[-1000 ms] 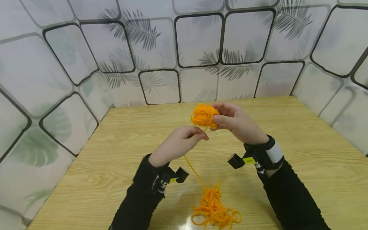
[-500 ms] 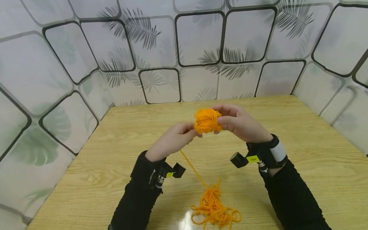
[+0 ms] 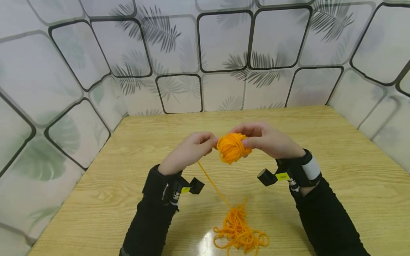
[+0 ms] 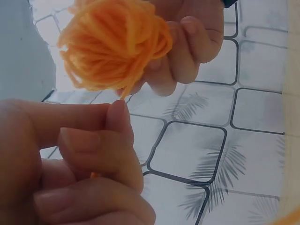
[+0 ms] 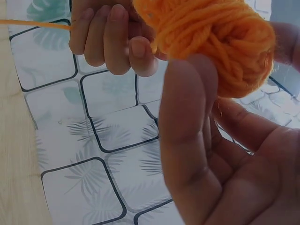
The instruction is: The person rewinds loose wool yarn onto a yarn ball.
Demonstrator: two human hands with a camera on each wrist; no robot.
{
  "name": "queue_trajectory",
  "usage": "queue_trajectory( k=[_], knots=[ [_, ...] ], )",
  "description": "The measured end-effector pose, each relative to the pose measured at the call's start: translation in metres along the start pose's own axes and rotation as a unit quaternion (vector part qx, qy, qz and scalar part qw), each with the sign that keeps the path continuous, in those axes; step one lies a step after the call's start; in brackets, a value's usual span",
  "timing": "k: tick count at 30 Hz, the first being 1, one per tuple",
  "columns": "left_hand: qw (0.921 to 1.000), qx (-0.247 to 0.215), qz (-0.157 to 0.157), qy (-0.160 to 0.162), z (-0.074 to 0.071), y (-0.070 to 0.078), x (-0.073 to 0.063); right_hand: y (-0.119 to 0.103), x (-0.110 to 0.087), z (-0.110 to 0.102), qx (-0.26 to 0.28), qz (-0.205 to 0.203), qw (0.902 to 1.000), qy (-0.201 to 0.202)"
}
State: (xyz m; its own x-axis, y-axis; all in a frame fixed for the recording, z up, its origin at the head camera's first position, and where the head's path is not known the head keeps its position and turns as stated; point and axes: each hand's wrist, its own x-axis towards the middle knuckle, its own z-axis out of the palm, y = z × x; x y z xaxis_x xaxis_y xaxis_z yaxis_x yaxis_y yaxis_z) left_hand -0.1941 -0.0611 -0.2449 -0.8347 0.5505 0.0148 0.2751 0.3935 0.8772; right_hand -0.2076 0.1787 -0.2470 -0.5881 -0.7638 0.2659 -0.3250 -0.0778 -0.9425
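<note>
My left hand (image 3: 189, 151) is curled in, thumb and forefinger pinching an orange strand (image 3: 213, 183) just beside the ball. Below the hand, the strand slants down rightward to a loose tangle (image 3: 238, 229) on the counter (image 3: 128, 170). Above that tangle, the ball of yarn (image 3: 232, 149) is held up in my right hand (image 3: 272, 140), thumb and fingers part-open around its right side.

1 yarn ball (image 3: 232, 149) | 1 yarn heap (image 3: 238, 227) | 2 hands (image 3: 189, 151) (image 3: 272, 142) | 1 table (image 3: 144, 156)
</note>
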Motion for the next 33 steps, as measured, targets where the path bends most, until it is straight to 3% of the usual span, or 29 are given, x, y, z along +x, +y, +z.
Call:
queue_trajectory(
  k=[18, 23, 33],
  knots=[
    [0.9991, -0.033, -0.003, 0.026, -0.001, 0.000, -0.001, 0.002, 0.005, 0.007, -0.088, 0.105, 0.9905, 0.004],
    [0.9985, -0.049, 0.011, 0.024, 0.000, 0.003, -0.005, 0.003, 0.007, 0.010, -0.112, 0.109, 0.9876, 0.013],
    [0.9981, -0.012, 0.050, 0.034, 0.002, 0.008, -0.012, 0.009, 0.010, 0.011, -0.132, 0.127, 0.9805, 0.070]
  ],
)
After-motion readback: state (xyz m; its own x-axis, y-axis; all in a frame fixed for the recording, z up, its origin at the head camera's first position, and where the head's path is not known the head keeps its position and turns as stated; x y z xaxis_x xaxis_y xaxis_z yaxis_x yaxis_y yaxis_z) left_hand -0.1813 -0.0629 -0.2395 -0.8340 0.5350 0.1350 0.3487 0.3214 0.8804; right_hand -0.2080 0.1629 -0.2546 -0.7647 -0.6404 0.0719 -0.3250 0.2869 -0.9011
